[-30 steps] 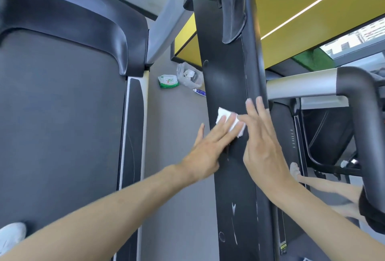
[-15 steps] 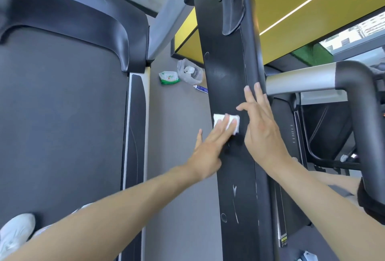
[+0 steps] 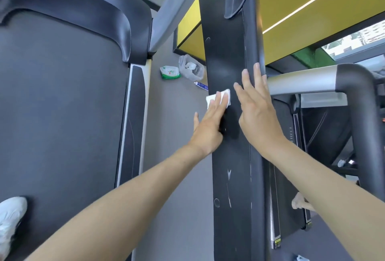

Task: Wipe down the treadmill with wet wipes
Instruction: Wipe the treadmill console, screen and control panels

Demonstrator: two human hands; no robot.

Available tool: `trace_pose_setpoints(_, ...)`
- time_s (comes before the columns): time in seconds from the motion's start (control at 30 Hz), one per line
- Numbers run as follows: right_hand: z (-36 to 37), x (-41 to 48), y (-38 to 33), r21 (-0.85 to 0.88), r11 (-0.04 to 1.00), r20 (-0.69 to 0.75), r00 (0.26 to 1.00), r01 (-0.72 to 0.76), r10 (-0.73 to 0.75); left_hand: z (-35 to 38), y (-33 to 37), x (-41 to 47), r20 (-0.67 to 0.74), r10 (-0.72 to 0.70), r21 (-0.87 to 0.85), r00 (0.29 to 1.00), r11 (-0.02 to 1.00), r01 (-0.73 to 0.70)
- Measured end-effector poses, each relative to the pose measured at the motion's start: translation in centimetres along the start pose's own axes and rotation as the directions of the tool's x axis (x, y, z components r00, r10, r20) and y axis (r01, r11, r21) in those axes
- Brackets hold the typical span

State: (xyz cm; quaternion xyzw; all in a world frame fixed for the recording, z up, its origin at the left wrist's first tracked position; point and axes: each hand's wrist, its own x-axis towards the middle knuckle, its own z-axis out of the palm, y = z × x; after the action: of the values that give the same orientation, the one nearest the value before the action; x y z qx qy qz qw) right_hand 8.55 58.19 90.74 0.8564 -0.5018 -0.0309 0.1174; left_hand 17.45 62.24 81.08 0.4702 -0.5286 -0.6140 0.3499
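- The treadmill post (image 3: pixel 227 52), a broad black upright, is running from top to bottom through the middle of the view, and white scuff marks are showing on its lower part.
- The left hand (image 3: pixel 208 129) is lying flat against the left half of the post with its fingers straight, not curling around anything. It is pressing the wet wipe (image 3: pixel 211 99) onto the black surface.
- The wet wipe, a small folded white square, is sitting under the left fingertips at the post's left edge, with its corners sticking out past the fingers.
- The right hand (image 3: pixel 258 114) is resting flat on the right side of the post, just beside the left hand. Its fingers are straight and spread, pointing up, and it is gripping nothing.
- A silver handrail (image 3: pixel 300 81) is branching off the post's right side near the right fingertips and turning into a black bend.
- On the grey floor (image 3: pixel 173 135) left of the post, a green-and-white pack of wipes (image 3: pixel 169 72) is lying beside a clear plastic bag (image 3: pixel 190 68) holding crumpled white pieces, and a small tube (image 3: pixel 202 85) is lying almost against the post.
- Further left of the post, the dark running belt (image 3: pixel 58 104) is filling the view, and a white shoe (image 3: pixel 10 217) is standing on its lower corner.
- A yellow panel (image 3: pixel 312 10) is showing to the upper right of the post.
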Motion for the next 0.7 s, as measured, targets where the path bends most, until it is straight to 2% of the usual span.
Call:
trace_pose_setpoints(0.1,0.1,0.0,0.1,-0.051,0.998,-0.001,1.000,0.031,-0.031,1.3,-0.6,-1.0,-0.056,0.041,0.022,0.998,0.999,-0.039)
trace_pose_setpoints(0.27,-0.1,0.1,0.1,-0.062,0.997,0.024,0.999,0.039,-0.037,5.0,-2.7,-6.8,-0.025,0.152,0.097,0.988,0.984,-0.149)
trace_pose_setpoints(0.37,-0.4,0.1,0.0,-0.046,0.998,0.066,0.997,0.032,-0.029,3.2,-2.0,-3.3,-0.089,0.129,0.134,0.988,0.984,-0.117)
trace_pose_setpoints(0.47,-0.7,0.1,-0.2,-0.053,0.998,0.062,0.998,0.031,-0.028,1.7,-0.6,-0.7,-0.149,0.068,0.059,0.986,0.996,-0.060)
trace_pose_setpoints(0.7,-0.3,0.1,-0.1,-0.076,0.997,0.060,0.998,0.020,-0.015,6.8,-3.5,-7.3,-0.115,0.169,0.101,0.979,0.982,-0.157)
